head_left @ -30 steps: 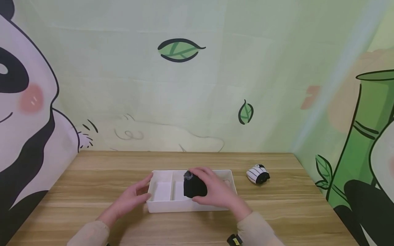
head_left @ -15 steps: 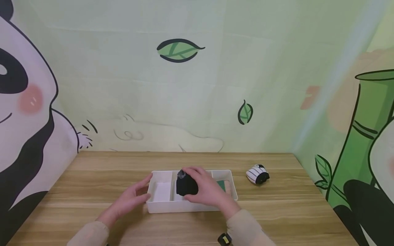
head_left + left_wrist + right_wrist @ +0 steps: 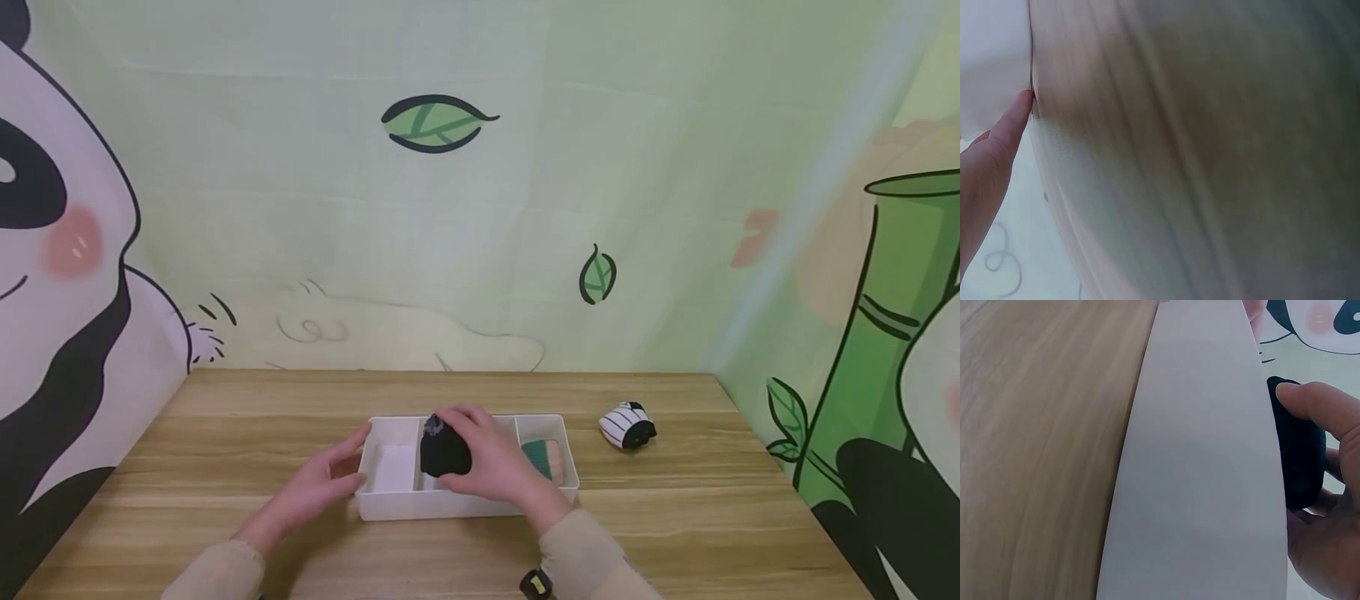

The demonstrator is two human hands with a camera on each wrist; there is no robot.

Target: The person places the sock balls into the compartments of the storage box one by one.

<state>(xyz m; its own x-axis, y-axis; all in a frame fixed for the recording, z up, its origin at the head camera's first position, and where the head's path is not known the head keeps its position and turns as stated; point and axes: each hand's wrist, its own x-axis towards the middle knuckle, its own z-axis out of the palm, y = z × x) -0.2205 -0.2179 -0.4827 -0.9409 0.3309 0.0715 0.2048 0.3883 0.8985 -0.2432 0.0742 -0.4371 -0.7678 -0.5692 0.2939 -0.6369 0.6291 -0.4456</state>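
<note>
A black rolled-up sock [image 3: 446,448] with a grey patch is held in my right hand [image 3: 487,458], over the middle compartment of a white divided box [image 3: 450,505]. The right wrist view shows the thumb pressed on the black sock [image 3: 1300,450] just above the box wall [image 3: 1197,450]. My left hand [image 3: 322,483] rests against the box's left end, fingers extended toward the back corner and thumb near the front. In the left wrist view one finger touches the box edge. A green and pink rolled sock [image 3: 542,461] lies in the right compartment.
A white rolled sock with black stripes and a black end [image 3: 627,426] lies on the wooden table [image 3: 675,517], right of the box. The left compartment [image 3: 393,468] shows its bare floor. A printed cloth backdrop [image 3: 480,217] stands behind the table.
My right hand has moved left with the black sock, from the right part of the middle compartment toward the left divider. This uncovered the green and pink sock. The left hand has stayed put.
</note>
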